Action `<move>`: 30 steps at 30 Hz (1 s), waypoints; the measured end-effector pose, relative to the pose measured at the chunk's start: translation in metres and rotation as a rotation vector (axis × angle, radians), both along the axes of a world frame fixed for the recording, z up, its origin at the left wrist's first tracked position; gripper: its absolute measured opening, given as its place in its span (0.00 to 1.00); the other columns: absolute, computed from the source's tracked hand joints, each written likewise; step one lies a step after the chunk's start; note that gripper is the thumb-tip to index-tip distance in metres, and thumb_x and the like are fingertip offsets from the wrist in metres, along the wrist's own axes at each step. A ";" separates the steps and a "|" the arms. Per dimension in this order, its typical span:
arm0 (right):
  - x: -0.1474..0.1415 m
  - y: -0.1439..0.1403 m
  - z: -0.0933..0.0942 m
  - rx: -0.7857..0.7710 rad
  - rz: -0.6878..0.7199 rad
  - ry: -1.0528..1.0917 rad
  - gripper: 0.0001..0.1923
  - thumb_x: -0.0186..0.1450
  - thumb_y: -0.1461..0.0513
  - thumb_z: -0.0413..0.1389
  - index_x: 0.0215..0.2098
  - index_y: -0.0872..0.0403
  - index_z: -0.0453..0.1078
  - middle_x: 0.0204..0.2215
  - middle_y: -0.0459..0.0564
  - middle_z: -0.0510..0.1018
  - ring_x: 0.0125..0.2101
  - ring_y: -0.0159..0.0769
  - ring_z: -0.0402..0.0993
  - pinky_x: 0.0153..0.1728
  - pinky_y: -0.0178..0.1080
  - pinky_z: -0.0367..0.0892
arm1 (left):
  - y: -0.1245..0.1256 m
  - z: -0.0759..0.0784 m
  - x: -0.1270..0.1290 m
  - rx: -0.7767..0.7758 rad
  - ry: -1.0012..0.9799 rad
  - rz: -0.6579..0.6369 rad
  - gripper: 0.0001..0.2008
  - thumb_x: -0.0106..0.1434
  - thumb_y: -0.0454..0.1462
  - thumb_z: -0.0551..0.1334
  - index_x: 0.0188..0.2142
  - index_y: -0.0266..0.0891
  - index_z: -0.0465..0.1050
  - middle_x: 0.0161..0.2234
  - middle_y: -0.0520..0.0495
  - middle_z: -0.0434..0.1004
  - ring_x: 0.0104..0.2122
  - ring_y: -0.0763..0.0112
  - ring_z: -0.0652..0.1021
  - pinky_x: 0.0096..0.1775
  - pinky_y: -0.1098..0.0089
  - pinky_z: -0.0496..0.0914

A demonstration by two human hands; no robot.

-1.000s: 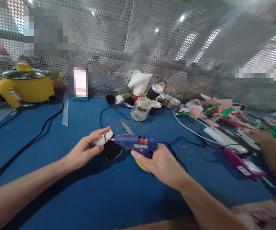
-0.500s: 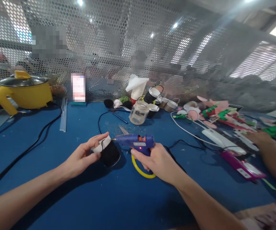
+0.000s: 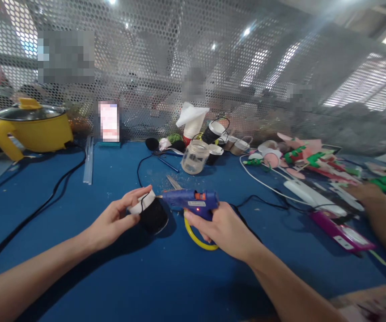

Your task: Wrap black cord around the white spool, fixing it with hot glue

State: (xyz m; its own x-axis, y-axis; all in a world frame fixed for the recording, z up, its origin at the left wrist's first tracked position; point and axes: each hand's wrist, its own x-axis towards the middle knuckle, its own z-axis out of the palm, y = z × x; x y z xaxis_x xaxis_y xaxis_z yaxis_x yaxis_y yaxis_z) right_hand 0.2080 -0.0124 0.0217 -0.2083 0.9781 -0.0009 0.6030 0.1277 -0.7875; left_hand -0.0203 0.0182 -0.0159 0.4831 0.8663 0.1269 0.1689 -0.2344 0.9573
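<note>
My left hand [image 3: 117,219] grips the white rim of a small black-wrapped cup [image 3: 154,217], which lies tilted on the blue table. A thin black cord crosses the cup's white band and runs up from it. In my right hand [image 3: 221,226] is a blue glue gun [image 3: 186,199] with a small red light lit. Its nozzle points left, at or very close to the cup's rim; whether they touch I cannot tell. Under the gun lies a pair of scissors with a yellow handle [image 3: 196,241], its blades partly hidden.
A clear jar [image 3: 195,157] and several small cups stand behind. At left are a yellow electric pot [image 3: 35,134], glue sticks [image 3: 88,161] and a phone [image 3: 109,121]. To the right lie a purple power strip [image 3: 342,231], paper flower pieces [image 3: 307,154] and another person's hand [image 3: 363,194].
The glue gun and my right hand have shifted very slightly to the right. My left hand and the cup stay almost where they were.
</note>
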 end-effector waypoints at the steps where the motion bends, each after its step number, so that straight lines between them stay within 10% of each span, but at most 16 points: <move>1: 0.000 0.000 0.000 -0.003 -0.009 -0.002 0.14 0.57 0.57 0.50 0.17 0.54 0.59 0.09 0.40 0.60 0.12 0.26 0.55 0.14 0.30 0.55 | 0.000 0.000 0.000 -0.003 -0.003 0.003 0.07 0.56 0.41 0.58 0.28 0.39 0.68 0.58 0.46 0.55 0.54 0.52 0.61 0.52 0.55 0.57; 10: -0.001 -0.002 0.000 0.001 -0.007 -0.002 0.12 0.57 0.57 0.50 0.19 0.54 0.59 0.10 0.40 0.59 0.12 0.25 0.54 0.14 0.30 0.54 | 0.000 0.003 0.000 -0.006 0.004 -0.012 0.15 0.56 0.41 0.58 0.43 0.43 0.68 0.58 0.47 0.55 0.54 0.51 0.62 0.53 0.55 0.55; 30: -0.003 -0.007 0.002 -0.115 -0.046 0.072 0.14 0.55 0.56 0.52 0.18 0.54 0.56 0.10 0.38 0.57 0.12 0.24 0.55 0.14 0.30 0.55 | 0.000 0.005 0.002 -0.006 0.018 -0.025 0.09 0.56 0.41 0.57 0.33 0.38 0.69 0.59 0.44 0.54 0.55 0.50 0.60 0.53 0.54 0.54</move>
